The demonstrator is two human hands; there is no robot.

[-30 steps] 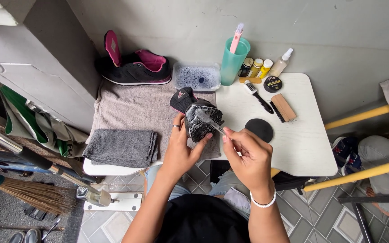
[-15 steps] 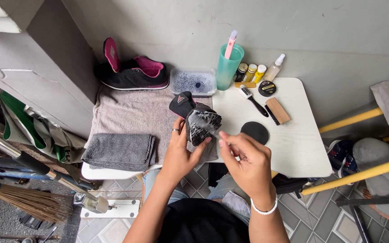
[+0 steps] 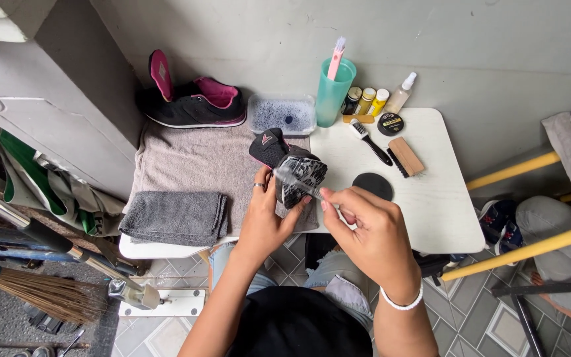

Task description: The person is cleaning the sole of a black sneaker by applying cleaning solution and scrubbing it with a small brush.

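While the left hand (image 3: 264,221) grips the black shoe (image 3: 290,168) over the towel's (image 3: 186,162) edge, the right hand (image 3: 371,235) pinches a small brush (image 3: 297,184) vs. its side — suds cover the upper, so scrubbing's approx. midway; 2nd shoe (image 3: 193,102) waits by the wall.

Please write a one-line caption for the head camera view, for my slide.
Left hand holds a black shoe while right hand scrubs it with a small brush above a white table.

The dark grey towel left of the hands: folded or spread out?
Folded. The dark grey towel lies as a thick layered rectangle with doubled edges, on top of the lighter towel, which is spread flat.
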